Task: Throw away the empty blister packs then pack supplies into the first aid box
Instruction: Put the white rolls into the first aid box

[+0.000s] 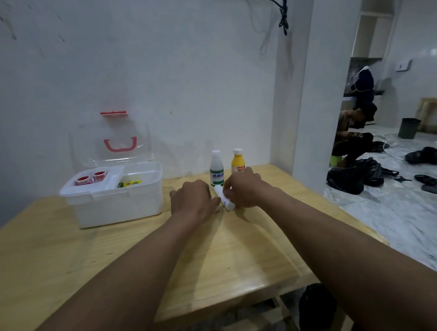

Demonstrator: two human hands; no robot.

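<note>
We are resting both hands on the tabletop. Our right hand is pinching a small white tube lying there; our left hand is curled beside it, perhaps touching it. The box is standing open to the left, near two bottles.
</note>
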